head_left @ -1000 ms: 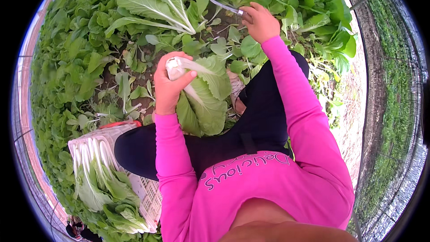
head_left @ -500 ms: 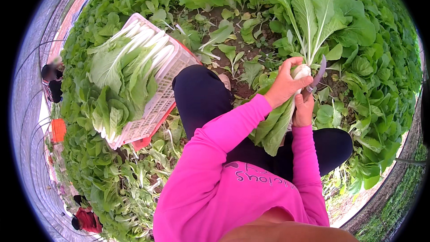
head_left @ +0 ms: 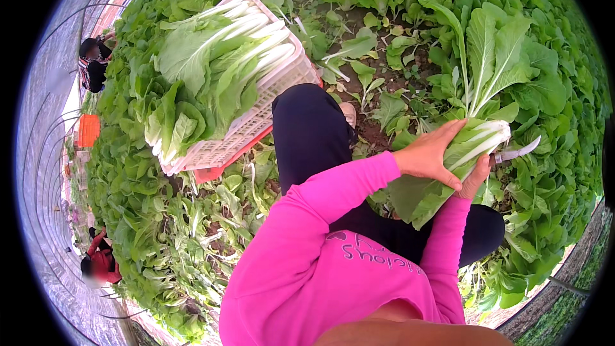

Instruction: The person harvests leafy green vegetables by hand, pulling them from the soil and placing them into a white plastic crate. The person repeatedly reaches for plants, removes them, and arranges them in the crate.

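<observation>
A head of white-stemmed leafy greens (head_left: 471,147), like bok choy, lies across both hands, its pale cut base toward the right and its leaves hanging toward my lap. My left hand (head_left: 428,155) is wrapped over its leafy side, thumb apart from the fingers. Under the stems, my right hand (head_left: 475,178) supports the base and grips a knife (head_left: 522,148). The curved blade points right, clear of the stems; its handle is mostly hidden in that hand. Just beyond my hands a large leafy plant (head_left: 490,57) stands in the bed.
A pale plastic crate (head_left: 238,133) piled with cut greens (head_left: 218,67) stands at my left, above something red. My bent knee (head_left: 306,125) is beside it. Dense leafy rows surround me. Two people (head_left: 95,64) and an orange container (head_left: 88,131) are at the far left.
The head of greens has turned from upright to base-right. The knife has moved from beside its base to pointing right, and my left fingers have spread over the leaves. The whole view has shifted.
</observation>
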Tool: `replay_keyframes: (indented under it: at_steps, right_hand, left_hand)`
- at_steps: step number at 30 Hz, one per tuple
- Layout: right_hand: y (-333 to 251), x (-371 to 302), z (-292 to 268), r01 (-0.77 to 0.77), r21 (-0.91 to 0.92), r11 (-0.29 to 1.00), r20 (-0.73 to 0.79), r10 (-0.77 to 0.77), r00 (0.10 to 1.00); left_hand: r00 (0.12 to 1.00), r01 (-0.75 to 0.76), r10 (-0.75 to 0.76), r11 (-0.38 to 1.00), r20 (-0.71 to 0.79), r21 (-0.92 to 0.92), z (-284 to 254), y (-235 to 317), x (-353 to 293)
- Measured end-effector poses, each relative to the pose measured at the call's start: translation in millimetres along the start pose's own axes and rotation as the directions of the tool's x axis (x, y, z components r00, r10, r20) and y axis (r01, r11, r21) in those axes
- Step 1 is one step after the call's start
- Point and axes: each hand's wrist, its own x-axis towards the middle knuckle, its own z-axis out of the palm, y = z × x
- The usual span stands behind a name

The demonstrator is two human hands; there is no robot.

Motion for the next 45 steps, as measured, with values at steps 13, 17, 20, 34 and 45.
replay_keyframes:
  at_steps: [13,17,20,34,45]
  right_hand:
    - [13,49,-144,0.004,0.13,0.992,-0.757,0.097,0.646]
    - [0,47,-143,-0.233,0.286,0.929,-0.734,0.369,0.571]
    - [8,33,-66,-0.25,-0.185,0.95,-0.442,0.146,0.885]
    - [-6,-35,100,-0.237,-0.104,0.966,0.216,0.254,0.943]
    - [63,35,261,0.304,-0.482,0.822,0.581,0.04,0.813]
  left_hand:
    - [0.962,0.118,-0.227,0.844,-0.149,-0.523,10,-19,9]
    - [0.945,0.084,-0.153,0.968,-0.29,-0.238,-10,-1,3]
    - [0.941,0.032,-0.032,0.999,-0.336,-0.005,-27,19,-1]
    - [0.949,-0.191,0.127,0.959,-0.287,-0.208,-68,82,-50]
    - [0.382,-0.589,-0.083,0.746,-0.92,-0.311,-199,63,-175]
